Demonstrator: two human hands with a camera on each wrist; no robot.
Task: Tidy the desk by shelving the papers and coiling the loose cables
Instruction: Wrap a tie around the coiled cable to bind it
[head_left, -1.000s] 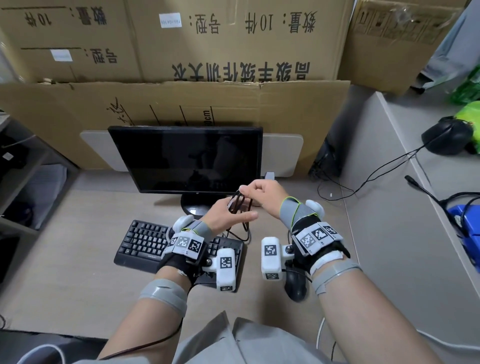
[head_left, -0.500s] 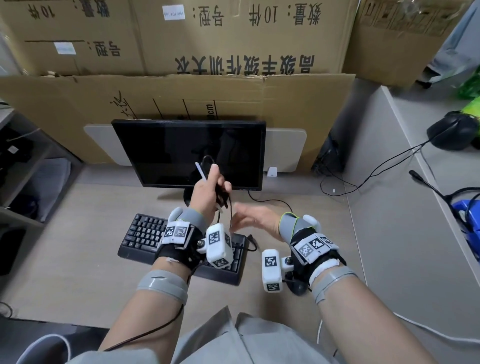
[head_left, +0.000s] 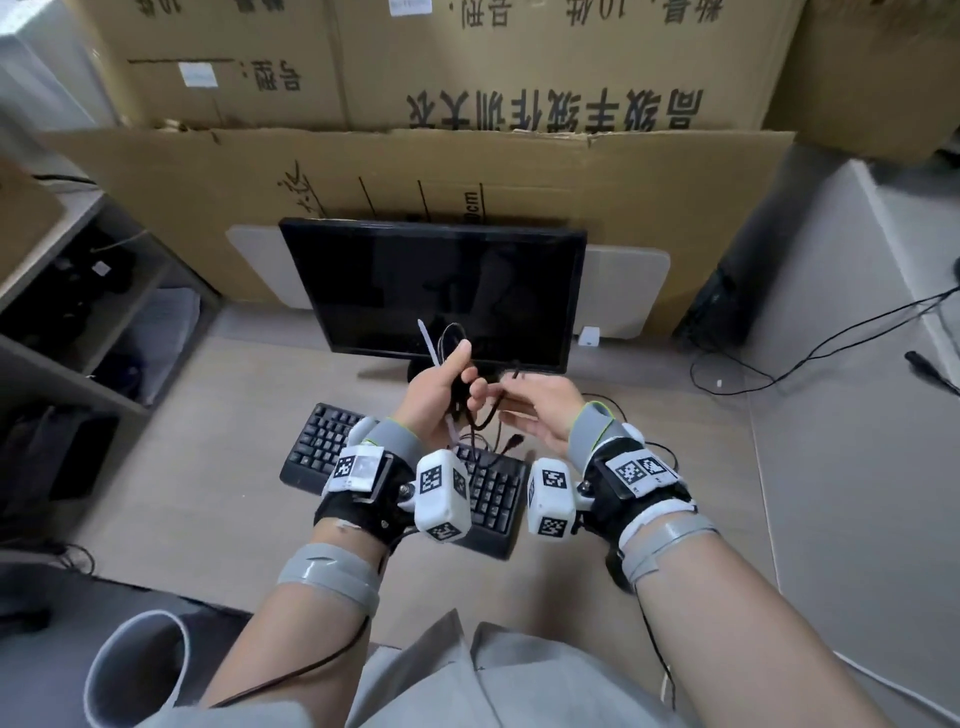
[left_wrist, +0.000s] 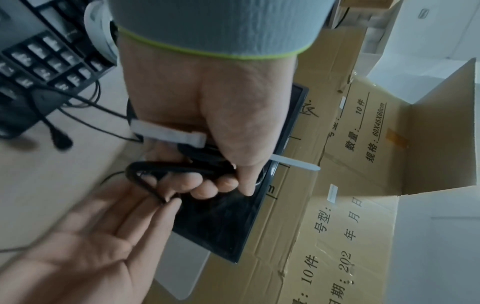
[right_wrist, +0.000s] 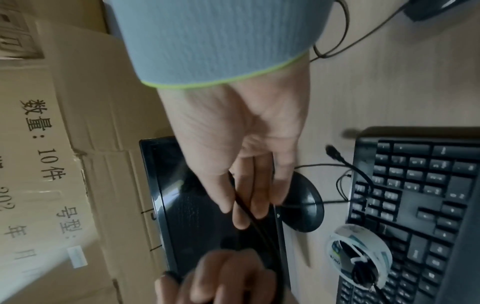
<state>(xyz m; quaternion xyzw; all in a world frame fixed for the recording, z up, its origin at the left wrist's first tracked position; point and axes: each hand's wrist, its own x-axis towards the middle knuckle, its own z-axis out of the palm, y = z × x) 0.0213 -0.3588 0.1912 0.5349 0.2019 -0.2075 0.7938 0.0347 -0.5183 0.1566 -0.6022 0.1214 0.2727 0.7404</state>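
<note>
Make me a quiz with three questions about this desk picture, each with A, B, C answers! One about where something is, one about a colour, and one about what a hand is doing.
1. Where is the keyboard?
A. in front of the monitor
B. on top of the cardboard boxes
C. on the shelf at the left

2. What colour is the cable tie in the left hand?
A. red
B. white
C. green

3. What is the left hand doing?
A. lying flat on the desk
B. typing on keys
C. gripping a coiled black cable

Answers:
1 A, it lies on the desk just before the screen.
2 B, the strip sticking out of the fist is white.
3 C, its fingers curl round the cable loops, while the right hand feeds a strand.
</note>
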